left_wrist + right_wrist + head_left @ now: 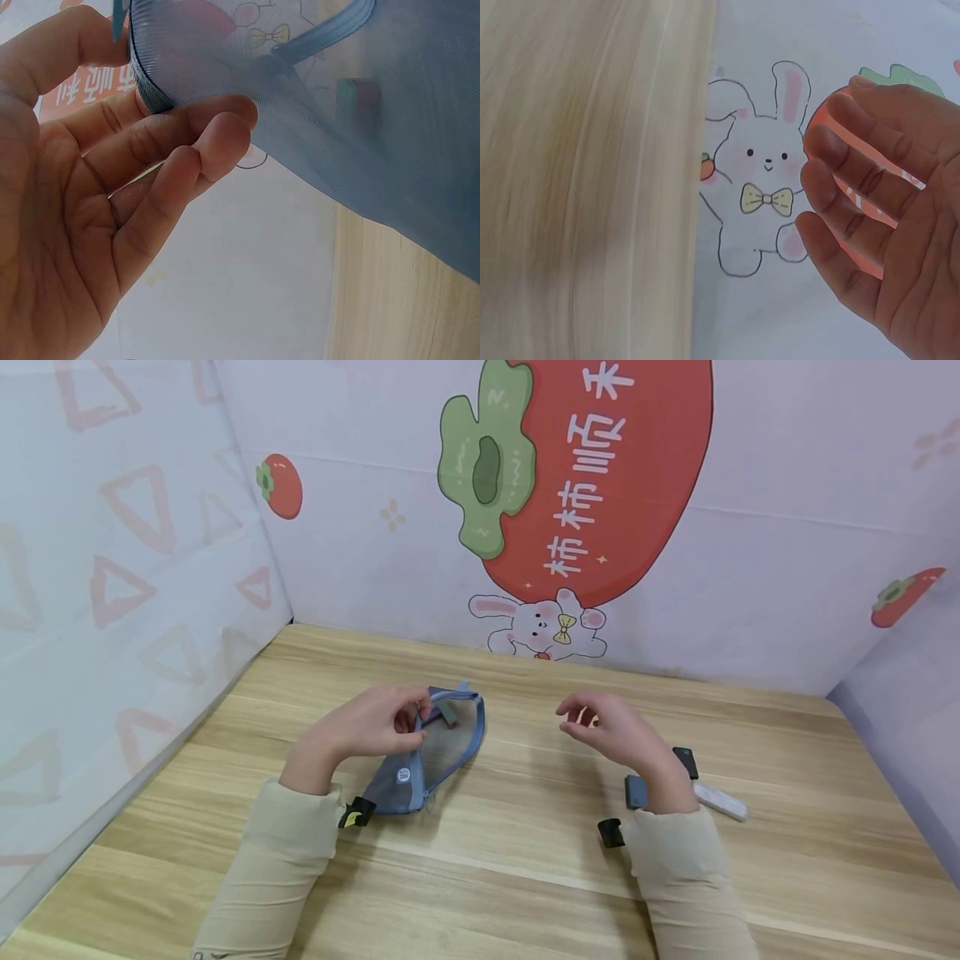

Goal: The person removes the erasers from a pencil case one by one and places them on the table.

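A blue-grey mesh zipper pouch (393,789) lies on the table with its zipped mouth spread apart. My left hand (367,722) pinches the zipper edge of the mouth between thumb and fingers. Through the mesh in the left wrist view, a small green and dark block (358,105) shows inside the pouch (315,157); the head view also shows this block (447,713). To the right of the pouch, my right hand (611,727) hovers above the table with loosely curled fingers and nothing in them. The right wrist view shows its bare palm and fingers (847,217).
Near my right wrist lie a blue block (636,792), a black block (686,762) and a whitish bar (720,800), the first partly behind the wrist. A printed cloth wall (360,560) rises along the back edge of the wooden table (510,860), with another at the left.
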A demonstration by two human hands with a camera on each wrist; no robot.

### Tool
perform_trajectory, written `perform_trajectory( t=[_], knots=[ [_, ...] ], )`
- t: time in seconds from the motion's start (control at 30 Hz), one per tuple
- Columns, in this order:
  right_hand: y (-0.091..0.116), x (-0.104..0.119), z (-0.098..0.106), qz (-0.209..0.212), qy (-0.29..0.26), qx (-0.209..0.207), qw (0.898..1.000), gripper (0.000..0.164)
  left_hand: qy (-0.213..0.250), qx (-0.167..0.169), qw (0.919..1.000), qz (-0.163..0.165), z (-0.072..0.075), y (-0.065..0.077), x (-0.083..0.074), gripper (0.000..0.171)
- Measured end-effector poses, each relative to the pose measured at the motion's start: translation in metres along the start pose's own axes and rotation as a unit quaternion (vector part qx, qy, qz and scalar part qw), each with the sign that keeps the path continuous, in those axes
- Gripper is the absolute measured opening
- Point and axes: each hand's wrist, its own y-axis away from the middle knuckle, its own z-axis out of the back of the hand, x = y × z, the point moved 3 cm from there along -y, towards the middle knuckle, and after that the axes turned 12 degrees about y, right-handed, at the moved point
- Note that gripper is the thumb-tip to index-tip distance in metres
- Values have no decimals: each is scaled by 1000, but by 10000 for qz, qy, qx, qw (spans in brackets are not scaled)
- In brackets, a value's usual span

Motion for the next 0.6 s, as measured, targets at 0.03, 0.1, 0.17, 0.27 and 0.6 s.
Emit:
perform_trajectory(
  t=[0.03,0.1,0.17,0.27,0.6],
  knots=[
    [-2,2,-1,19,-1,1,10000,20,-9,1,10000,26,0,0,0,14],
    [-5,5,-2,76,-14,-7,10000,20,-13,16,10000,56,0,0,0,15],
    [-8,9,-3,106,-42,34,9999,20,1,25,10000,66,0,0,0,15],
    [-12,15,-5,125,-88,90,9998,21,17,25,10000,47,0,0,-1,14],
    [-27,35,-16,382,-274,61,9989,22,-4,8,10000,77,2,0,-1,12]
  ],
)
